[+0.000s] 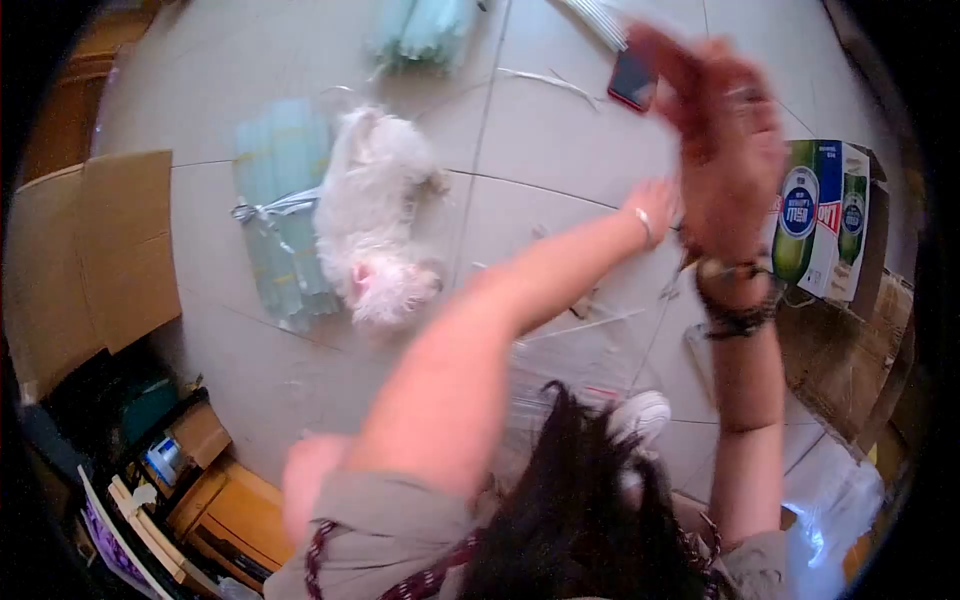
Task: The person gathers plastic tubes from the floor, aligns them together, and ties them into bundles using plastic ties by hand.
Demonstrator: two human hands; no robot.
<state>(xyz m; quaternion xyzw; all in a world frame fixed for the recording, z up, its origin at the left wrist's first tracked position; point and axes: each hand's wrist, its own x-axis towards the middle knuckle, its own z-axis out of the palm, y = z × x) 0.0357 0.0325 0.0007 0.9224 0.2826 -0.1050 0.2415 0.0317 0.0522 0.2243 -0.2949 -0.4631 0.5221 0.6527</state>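
My right hand (728, 140), with dark bracelets at the wrist, is raised at the upper right and smeared by motion. Its fingers are too blurred to tell whether they hold anything. Close to its thumb side is a dark phone with a red edge (630, 82); whether they touch I cannot tell. My left arm reaches across the middle, and my left hand (655, 208), a thin bangle at its wrist, is beside the right forearm. Its fingers are blurred and partly hidden. Thin white strips (552, 82) lie on the tiled floor beyond the hands.
A white dog (375, 210) lies against a pale green bundle (285, 220) tied with silvery ribbon. Another pale green bundle (425, 35) is at the top. A beer carton (825, 215) stands right, cardboard (125, 250) left. Clear plastic (570, 370) lies below my left arm.
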